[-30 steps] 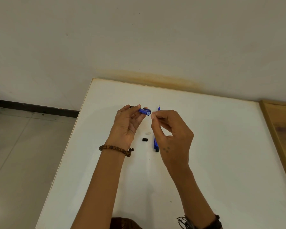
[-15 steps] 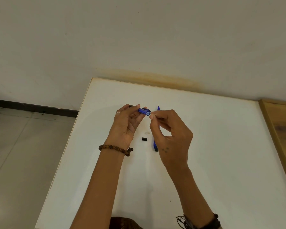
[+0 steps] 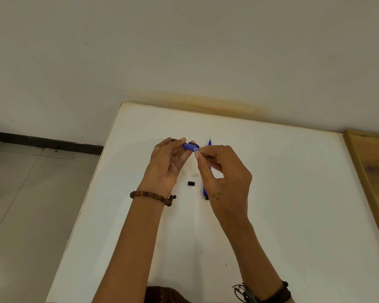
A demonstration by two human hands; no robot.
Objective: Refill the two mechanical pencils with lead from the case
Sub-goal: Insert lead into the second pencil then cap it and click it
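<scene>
My left hand [image 3: 166, 162] grips a blue mechanical pencil [image 3: 190, 146], its open back end pointing right. My right hand [image 3: 223, 178] pinches its thumb and forefinger together right at that open end; a lead between them is too thin to make out. A second blue mechanical pencil [image 3: 208, 143] lies on the white table [image 3: 293, 193], tip pointing away, mostly hidden behind my right hand. A small black cap [image 3: 191, 183] and a tiny white eraser [image 3: 194, 175] lie on the table between my hands. The lead case is not visible.
The table's left edge [image 3: 92, 186] drops off to a tiled floor [image 3: 31, 204]. A wooden surface [image 3: 372, 171] adjoins the table on the right. A plain wall rises behind the far edge.
Both hands stay nearly still. My right fingertips have stayed pinched at the pencil's open end, shifting only slightly.
</scene>
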